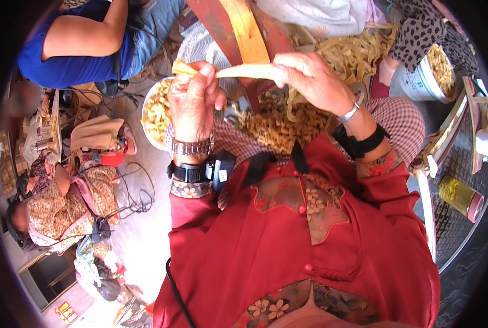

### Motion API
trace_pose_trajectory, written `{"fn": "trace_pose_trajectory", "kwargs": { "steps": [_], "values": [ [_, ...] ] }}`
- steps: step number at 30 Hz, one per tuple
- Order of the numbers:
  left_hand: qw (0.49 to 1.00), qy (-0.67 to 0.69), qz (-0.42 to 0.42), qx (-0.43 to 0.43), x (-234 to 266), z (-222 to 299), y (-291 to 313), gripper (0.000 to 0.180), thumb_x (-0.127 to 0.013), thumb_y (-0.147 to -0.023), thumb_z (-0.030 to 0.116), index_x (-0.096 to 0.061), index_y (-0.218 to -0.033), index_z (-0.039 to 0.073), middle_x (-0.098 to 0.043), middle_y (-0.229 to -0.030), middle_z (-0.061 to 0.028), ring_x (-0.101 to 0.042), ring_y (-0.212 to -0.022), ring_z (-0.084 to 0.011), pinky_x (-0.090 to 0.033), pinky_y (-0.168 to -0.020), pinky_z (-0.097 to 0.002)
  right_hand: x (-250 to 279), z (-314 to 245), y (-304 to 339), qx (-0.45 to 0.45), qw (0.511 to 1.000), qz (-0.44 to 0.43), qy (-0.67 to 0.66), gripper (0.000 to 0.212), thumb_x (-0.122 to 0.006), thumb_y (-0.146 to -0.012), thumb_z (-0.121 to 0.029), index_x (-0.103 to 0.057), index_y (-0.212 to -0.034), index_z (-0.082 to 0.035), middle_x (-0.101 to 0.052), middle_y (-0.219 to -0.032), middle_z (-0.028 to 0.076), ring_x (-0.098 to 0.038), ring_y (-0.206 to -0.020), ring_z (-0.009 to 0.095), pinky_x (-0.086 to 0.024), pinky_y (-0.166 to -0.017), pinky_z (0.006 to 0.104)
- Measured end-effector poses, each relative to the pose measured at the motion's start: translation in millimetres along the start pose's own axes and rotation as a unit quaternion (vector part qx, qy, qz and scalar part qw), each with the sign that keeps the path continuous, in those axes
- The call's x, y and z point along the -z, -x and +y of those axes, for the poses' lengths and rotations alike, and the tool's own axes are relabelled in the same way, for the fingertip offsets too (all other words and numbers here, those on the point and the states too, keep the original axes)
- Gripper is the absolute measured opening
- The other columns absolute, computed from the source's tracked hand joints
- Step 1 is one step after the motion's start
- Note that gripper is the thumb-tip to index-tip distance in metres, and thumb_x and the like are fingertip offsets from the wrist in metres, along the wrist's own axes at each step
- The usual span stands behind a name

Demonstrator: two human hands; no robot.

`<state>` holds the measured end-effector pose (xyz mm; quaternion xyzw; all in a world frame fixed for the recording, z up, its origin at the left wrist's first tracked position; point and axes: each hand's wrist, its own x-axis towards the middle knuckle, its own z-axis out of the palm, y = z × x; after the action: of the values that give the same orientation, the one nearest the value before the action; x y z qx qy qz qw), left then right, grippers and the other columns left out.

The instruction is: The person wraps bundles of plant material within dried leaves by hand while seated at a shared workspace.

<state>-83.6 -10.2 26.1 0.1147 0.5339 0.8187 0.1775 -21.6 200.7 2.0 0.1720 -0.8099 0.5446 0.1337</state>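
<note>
Strip (247,71), pale yellow and tapering, is held in the air, drawn roughly level between the two hands, in front of the wearer's lap. Left hand (193,106): thumb and fingers pressed together, pinching the strip, with a short yellow end standing out beyond the thumb. Right hand (320,82): thumb and forefinger closed on the other end. Whether it is one continuous piece behind the left fingers cannot be determined.

Handling, in this inspector's judgement: both pinches should be firm but not crushing, with light, even tension along the span; a sharp tug could tear the narrow part near the left thumb. Work is best done above the pieces below, so that fragments drop among them.

Directly below lie brown curled pieces (279,128). Left of the left hand stands a white tub (145,128) with cut pieces (157,112). Beyond the hands, a yellow plank (247,33) rests on a red-brown wooden surface (279,41). To the upper right, loose long strips (359,52) are heaped; further right, a whitish bucket (413,82) holds similar material. At far left, a co-worker in blue (77,49) is noted.
</note>
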Motion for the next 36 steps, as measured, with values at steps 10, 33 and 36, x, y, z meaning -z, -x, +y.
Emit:
{"fn": "trace_pose_trajectory", "kwargs": {
  "steps": [10,33,36],
  "values": [
    [0.991,-0.118,-0.004,-0.067,-15,5,-95,0.008,-0.062,-0.085,0.011,-0.06,-0.083,0.003,-0.054,-0.065,0.001,-0.047,-0.053,-0.0053,-0.039,-0.045,-0.0213,41,27,-73,0.024,0.958,0.119,0.261,0.023,-0.05,-0.089,-0.027,-0.057,-0.08,-0.008,-0.054,-0.061,0.014,-0.055,-0.06,0.034,-0.042,-0.055,0.0419],
    [0.91,0.093,-0.033,0.404,7,-73,31,0.044,-0.055,-0.09,0.033,-0.046,-0.118,0.0,-0.058,-0.105,-0.0137,-0.053,-0.062,-0.0094,-0.05,-0.056,-0.0217,-102,-37,69,0.068,0.99,-0.078,-0.097,0.024,-0.056,-0.086,-0.029,-0.056,-0.083,-0.005,-0.056,-0.063,0.014,-0.056,-0.058,0.031,-0.044,-0.06,0.0397],
    [0.935,0.129,-0.087,0.32,24,-73,28,0.031,-0.058,-0.089,0.022,-0.052,-0.111,0.001,-0.056,-0.082,-0.0044,-0.041,-0.052,-0.0051,-0.038,-0.045,-0.0158,-101,-36,71,0.039,0.989,-0.017,-0.141,0.02,-0.056,-0.087,-0.025,-0.056,-0.088,-0.005,-0.058,-0.07,0.013,-0.059,-0.063,0.031,-0.046,-0.059,0.0388]
  ]
}}
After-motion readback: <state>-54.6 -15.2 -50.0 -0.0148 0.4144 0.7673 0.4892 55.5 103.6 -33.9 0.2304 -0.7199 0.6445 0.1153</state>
